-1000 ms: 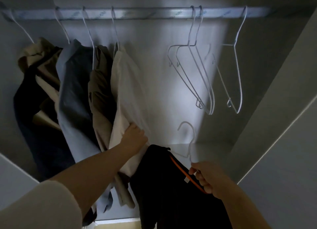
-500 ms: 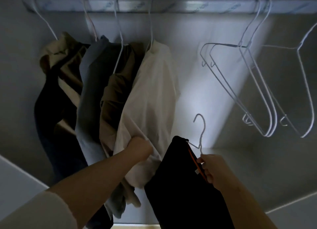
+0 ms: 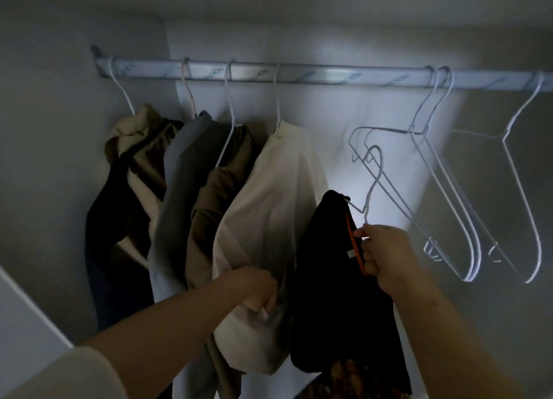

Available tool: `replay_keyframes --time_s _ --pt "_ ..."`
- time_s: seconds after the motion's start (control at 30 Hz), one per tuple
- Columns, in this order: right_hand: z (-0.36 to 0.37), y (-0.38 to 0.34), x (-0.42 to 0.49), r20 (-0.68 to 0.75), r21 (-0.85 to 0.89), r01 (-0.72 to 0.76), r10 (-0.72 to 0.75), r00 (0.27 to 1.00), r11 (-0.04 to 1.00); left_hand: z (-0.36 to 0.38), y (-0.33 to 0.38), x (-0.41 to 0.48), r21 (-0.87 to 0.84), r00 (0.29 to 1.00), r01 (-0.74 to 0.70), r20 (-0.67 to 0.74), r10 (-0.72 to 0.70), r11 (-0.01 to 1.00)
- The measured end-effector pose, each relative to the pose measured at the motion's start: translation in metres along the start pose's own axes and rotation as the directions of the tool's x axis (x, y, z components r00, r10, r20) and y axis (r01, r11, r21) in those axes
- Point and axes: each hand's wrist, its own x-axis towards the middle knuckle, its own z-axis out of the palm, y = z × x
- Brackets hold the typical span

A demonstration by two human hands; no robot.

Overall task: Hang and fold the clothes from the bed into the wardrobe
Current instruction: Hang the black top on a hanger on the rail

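Under the rail's (image 3: 299, 76) left half hang four hung clothes (image 3: 179, 195). The left hand (image 3: 257, 288) clutches the cream garment's (image 3: 269, 204) cloth. Below mid-rail, the black garment (image 3: 329, 279), likely soft and light, drapes from a wire hanger (image 3: 373, 186). It is best held at its neck, where the right hand (image 3: 386, 258) pinches it. Empty hangers (image 3: 418, 130) hang under the rail's right end.

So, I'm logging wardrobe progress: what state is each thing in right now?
black garment, on a hanger, off the rail, held up.
right hand, gripping that hanger below its hook.
white garment, hung on the rail, bunched low down.
left hand, gripping the white garment.
three garments to its left, hung.
three empty hangers, hung on the rail.
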Motion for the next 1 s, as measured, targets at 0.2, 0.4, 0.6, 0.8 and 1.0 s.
replay_keyframes --time_s 0.2,0.4,0.6,0.8,1.0 --pt "0.001 -0.066 -0.002 0.105 0.11 0.12 -0.132 0.986 0.987 -0.02 0.003 -0.003 -0.193 0.996 -0.039 -0.087 0.023 0.98" --pt "0.007 -0.12 0.005 0.227 0.216 0.153 -0.202 0.953 0.964 -0.087 0.003 -0.026 -0.086 0.742 -0.055 -0.671 -0.017 0.995" --pt "0.016 -0.156 0.017 0.27 0.192 0.131 -0.18 0.946 0.973 -0.137 -0.017 -0.053 -0.08 0.064 0.223 -0.993 -0.096 0.972" --pt "0.042 -0.155 0.046 0.276 0.07 0.105 -0.12 0.954 0.992 -0.141 -0.047 -0.027 -0.621 0.387 -0.109 -0.746 -0.542 0.776" --pt "0.067 -0.122 0.071 0.235 -0.107 0.138 -0.109 0.966 0.985 -0.132 -0.038 -0.012 -0.753 0.351 -0.419 -0.65 -0.674 0.508"
